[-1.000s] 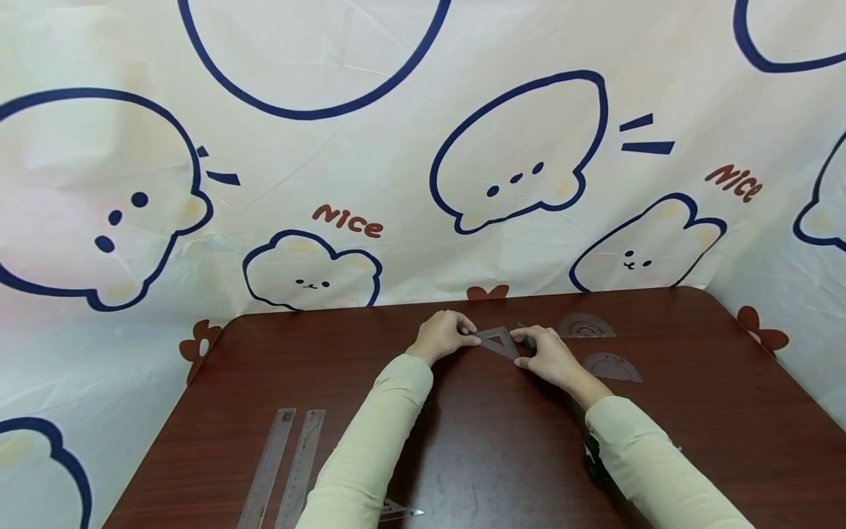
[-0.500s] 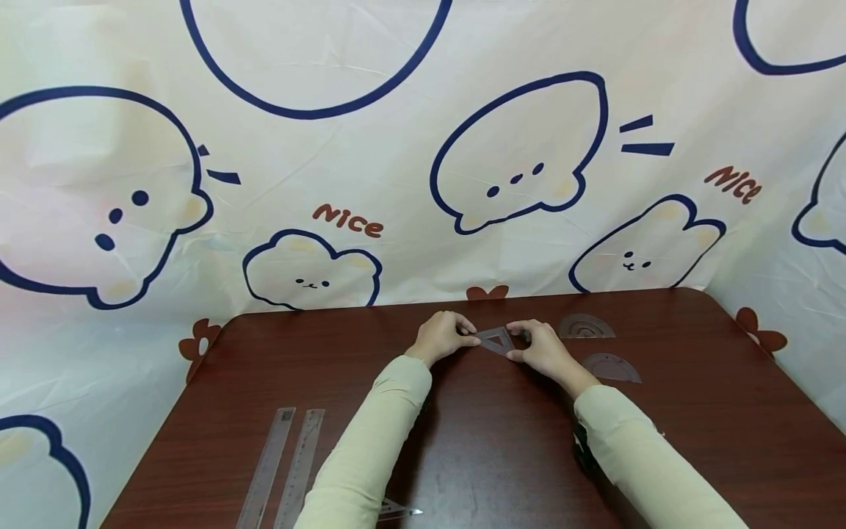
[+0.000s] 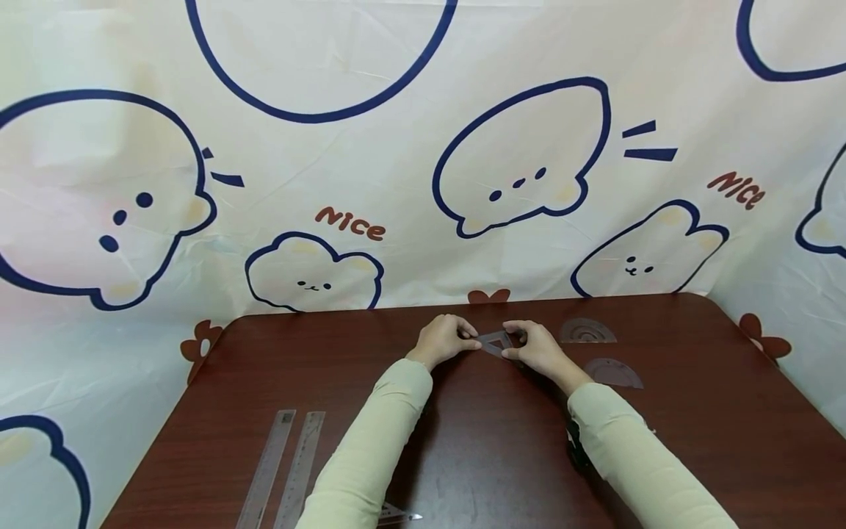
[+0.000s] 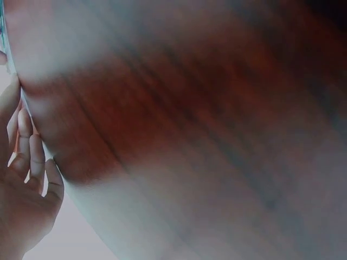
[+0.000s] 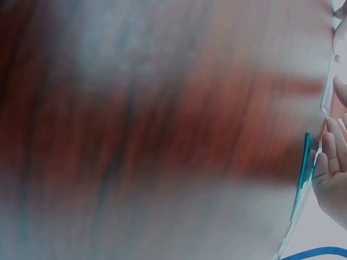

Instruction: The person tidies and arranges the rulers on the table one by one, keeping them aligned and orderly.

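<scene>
A clear triangular set square (image 3: 492, 343) with a triangular cutout is at the far middle of the table, between both hands. My left hand (image 3: 441, 340) pinches its left corner with thumb and forefinger. At the opposite end, my right hand (image 3: 542, 350) holds the right edge, thumb below and forefinger above, covering part of it. In the left wrist view the left hand (image 4: 30, 195) shows only at the edge, fingers bent. The right wrist view has part of the right hand (image 5: 333, 173) beside a teal-edged strip (image 5: 304, 170) that I cannot identify.
Two clear protractors, one farther back (image 3: 588, 331) and one nearer (image 3: 615, 373), lie right of the right hand. Two long rulers, the left one (image 3: 267, 466) and the right one (image 3: 300, 466), lie at front left. Another set square (image 3: 396, 514) is partly hidden by the left sleeve.
My right hand has shifted left, closer to the left hand, and covers more of the set square. The left hand has stayed nearly in place. The head view has tilted slightly.
</scene>
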Motion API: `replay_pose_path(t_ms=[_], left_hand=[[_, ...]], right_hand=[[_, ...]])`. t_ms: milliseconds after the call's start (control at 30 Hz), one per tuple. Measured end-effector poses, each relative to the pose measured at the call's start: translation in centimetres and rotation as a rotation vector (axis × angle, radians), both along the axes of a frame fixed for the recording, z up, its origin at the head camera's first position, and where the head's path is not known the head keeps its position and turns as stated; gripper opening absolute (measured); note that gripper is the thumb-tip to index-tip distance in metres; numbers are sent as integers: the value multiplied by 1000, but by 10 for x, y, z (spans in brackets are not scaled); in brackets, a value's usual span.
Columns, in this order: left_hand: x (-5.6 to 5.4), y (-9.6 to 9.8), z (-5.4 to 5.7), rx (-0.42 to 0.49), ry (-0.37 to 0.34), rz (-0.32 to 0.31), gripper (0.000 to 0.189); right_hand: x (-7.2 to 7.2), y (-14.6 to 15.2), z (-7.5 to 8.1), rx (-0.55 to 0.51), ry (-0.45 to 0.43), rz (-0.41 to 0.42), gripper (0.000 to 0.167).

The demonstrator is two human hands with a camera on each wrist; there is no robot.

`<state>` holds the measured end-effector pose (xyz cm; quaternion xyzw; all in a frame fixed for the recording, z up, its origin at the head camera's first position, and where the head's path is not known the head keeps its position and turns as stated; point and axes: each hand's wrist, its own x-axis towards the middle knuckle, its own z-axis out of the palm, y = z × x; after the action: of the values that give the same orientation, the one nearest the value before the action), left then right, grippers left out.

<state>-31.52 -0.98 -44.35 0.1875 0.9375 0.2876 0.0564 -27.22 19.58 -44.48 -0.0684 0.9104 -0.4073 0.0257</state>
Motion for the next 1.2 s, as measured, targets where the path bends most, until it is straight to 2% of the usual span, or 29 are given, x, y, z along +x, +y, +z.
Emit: replay_pose_path(t_ms=[500, 833, 1200], left_hand=[[2, -1, 0, 12, 18, -11, 17], [1, 0, -1, -3, 16, -11, 17], [1, 0, 1, -4, 23, -10, 18]], right_hand=[[-2, -1, 0, 17, 24, 24, 52], [-4, 1, 0, 98, -9, 87, 64], [-7, 1, -3, 93, 14, 101, 69]])
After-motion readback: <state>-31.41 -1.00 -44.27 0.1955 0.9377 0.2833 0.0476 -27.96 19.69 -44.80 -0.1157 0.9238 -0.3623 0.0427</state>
